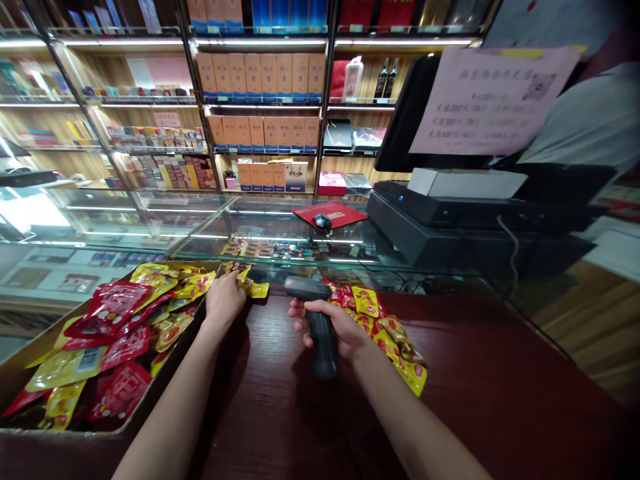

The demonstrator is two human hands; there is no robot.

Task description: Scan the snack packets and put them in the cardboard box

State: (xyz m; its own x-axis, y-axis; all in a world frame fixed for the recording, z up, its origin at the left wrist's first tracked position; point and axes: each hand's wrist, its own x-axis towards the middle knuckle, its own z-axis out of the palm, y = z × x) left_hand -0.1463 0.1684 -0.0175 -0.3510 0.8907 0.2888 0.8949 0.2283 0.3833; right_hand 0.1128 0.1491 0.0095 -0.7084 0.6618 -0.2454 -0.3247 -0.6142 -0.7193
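A black handheld barcode scanner (323,333) is gripped by its handle in my right hand (345,330), with its head pointing left. My left hand (226,297) is at the far right corner of the cardboard box (173,363). Its fingers close on a small yellow snack packet (243,275), partly hidden by the hand. Another yellow packet (259,291) lies just right of it on the dark red tabletop (270,347). Red and yellow snack packets (117,307) fill the box. A pile of similar packets (367,301) lies behind and right of my right hand.
Beyond the tabletop is a glass display counter (200,230) with a red mouse pad (350,215) and a mouse (323,221). A monitor (407,113) with a paper sign stands at right above a black till (435,227). A person in grey (590,127) is behind it. Stocked shelves line the back.
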